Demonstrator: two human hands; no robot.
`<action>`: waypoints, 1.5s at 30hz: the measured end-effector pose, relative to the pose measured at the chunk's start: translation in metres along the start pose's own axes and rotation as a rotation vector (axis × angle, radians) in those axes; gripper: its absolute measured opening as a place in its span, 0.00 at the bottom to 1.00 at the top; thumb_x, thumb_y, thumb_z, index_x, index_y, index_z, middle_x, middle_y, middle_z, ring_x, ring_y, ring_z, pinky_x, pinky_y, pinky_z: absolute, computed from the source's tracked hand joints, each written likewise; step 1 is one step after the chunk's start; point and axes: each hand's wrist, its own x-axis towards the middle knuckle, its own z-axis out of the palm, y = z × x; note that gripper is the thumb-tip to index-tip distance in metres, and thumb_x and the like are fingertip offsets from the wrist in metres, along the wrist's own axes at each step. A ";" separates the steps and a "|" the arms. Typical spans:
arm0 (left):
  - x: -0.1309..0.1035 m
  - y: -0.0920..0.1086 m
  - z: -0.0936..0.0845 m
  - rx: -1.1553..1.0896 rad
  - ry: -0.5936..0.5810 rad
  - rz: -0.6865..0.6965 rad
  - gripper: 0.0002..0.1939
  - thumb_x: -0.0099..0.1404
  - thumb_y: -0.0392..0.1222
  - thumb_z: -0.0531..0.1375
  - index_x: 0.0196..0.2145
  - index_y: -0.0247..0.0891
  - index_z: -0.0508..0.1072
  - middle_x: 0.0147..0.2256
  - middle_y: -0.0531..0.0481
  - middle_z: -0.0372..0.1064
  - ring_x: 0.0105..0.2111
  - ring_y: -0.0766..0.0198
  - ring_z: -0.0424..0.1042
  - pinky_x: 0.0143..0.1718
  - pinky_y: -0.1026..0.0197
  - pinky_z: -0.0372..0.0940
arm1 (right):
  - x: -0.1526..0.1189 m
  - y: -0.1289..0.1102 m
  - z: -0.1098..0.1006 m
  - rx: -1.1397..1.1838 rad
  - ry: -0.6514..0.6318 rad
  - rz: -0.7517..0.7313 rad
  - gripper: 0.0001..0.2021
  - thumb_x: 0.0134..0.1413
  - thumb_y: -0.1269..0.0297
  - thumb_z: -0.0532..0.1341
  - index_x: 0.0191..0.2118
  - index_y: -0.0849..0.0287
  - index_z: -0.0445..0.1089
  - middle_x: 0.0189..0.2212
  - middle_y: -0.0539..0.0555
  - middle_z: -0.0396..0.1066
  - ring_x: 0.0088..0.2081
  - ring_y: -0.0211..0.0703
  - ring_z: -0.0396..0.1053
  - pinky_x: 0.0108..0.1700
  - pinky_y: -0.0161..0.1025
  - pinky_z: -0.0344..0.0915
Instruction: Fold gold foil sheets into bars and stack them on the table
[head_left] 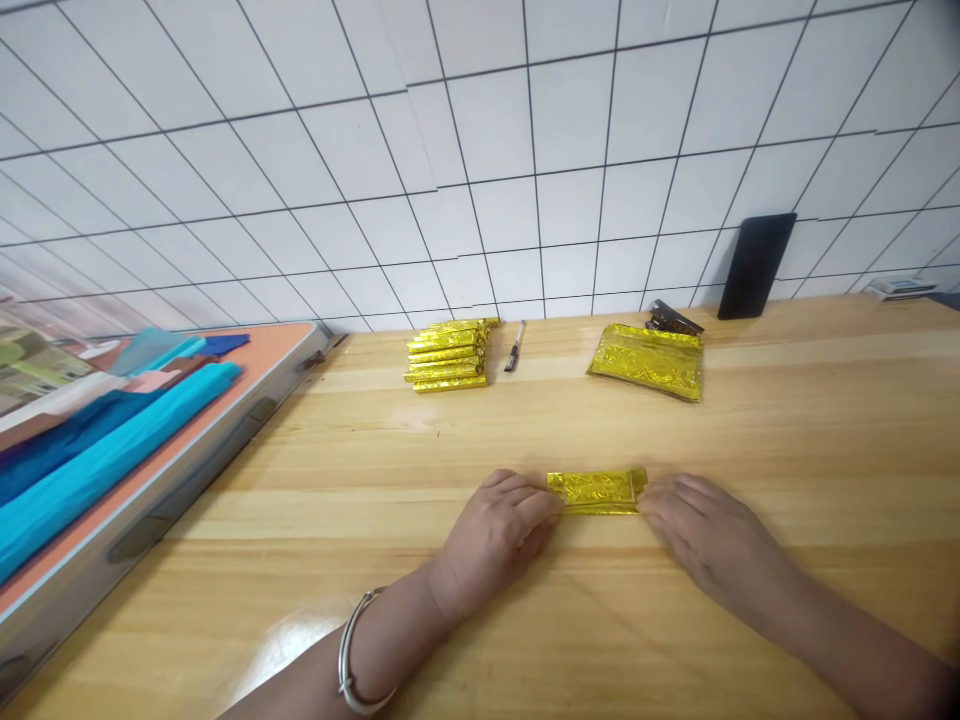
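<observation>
A partly folded sheet of gold foil paper [600, 490] lies on the wooden table in front of me, its two short ends turned in. My left hand [510, 525] grips its left end, fingers pressed together. At the opposite end, my right hand [705, 525] pinches the paper with closed fingers. Both thumbs are largely hidden. Beyond the hands, a pile of narrow folded gold foil strips [448, 358] lies at the back. To the right of it is a flat stack of gold foil sheets [649, 362].
A pen [515, 346] lies beside the folded strips. Behind the flat stack are a black clip [673, 317] and a black phone-like slab [757, 265] leaning on the tiled wall [495, 120]. On the left, an orange-topped case [202, 420] carries rolls of coloured paper [135, 445].
</observation>
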 end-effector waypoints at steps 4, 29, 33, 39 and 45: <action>0.005 0.003 -0.003 -0.053 0.011 -0.092 0.06 0.65 0.35 0.51 0.36 0.39 0.68 0.31 0.50 0.70 0.33 0.65 0.68 0.38 0.60 0.59 | 0.008 -0.001 -0.006 0.144 0.027 0.092 0.08 0.60 0.70 0.50 0.36 0.57 0.66 0.31 0.53 0.70 0.35 0.42 0.66 0.37 0.41 0.64; 0.003 0.024 -0.007 -0.084 0.060 -0.325 0.04 0.63 0.34 0.53 0.33 0.40 0.66 0.27 0.54 0.69 0.27 0.65 0.66 0.32 0.62 0.60 | 0.008 -0.015 -0.012 0.325 0.048 0.234 0.07 0.58 0.70 0.51 0.34 0.56 0.64 0.28 0.51 0.67 0.31 0.41 0.65 0.33 0.39 0.62; 0.002 0.022 -0.007 -0.105 0.039 -0.272 0.04 0.64 0.34 0.52 0.34 0.40 0.66 0.28 0.53 0.68 0.30 0.64 0.66 0.34 0.61 0.60 | 0.006 -0.011 -0.011 0.332 0.017 0.159 0.07 0.58 0.71 0.50 0.36 0.55 0.64 0.27 0.51 0.66 0.31 0.41 0.64 0.33 0.38 0.62; 0.001 0.016 -0.008 -0.160 -0.034 -0.241 0.05 0.64 0.34 0.51 0.35 0.40 0.66 0.28 0.52 0.67 0.29 0.66 0.65 0.31 0.65 0.59 | 0.002 -0.005 -0.010 0.275 -0.063 0.105 0.07 0.59 0.69 0.51 0.36 0.54 0.64 0.29 0.51 0.67 0.31 0.41 0.65 0.32 0.39 0.63; 0.000 0.013 -0.008 -0.154 -0.050 -0.228 0.05 0.64 0.35 0.52 0.36 0.40 0.66 0.27 0.53 0.67 0.27 0.67 0.66 0.29 0.66 0.58 | 0.003 -0.008 -0.012 0.312 -0.037 0.150 0.06 0.58 0.69 0.51 0.37 0.53 0.65 0.36 0.51 0.70 0.39 0.41 0.67 0.39 0.39 0.65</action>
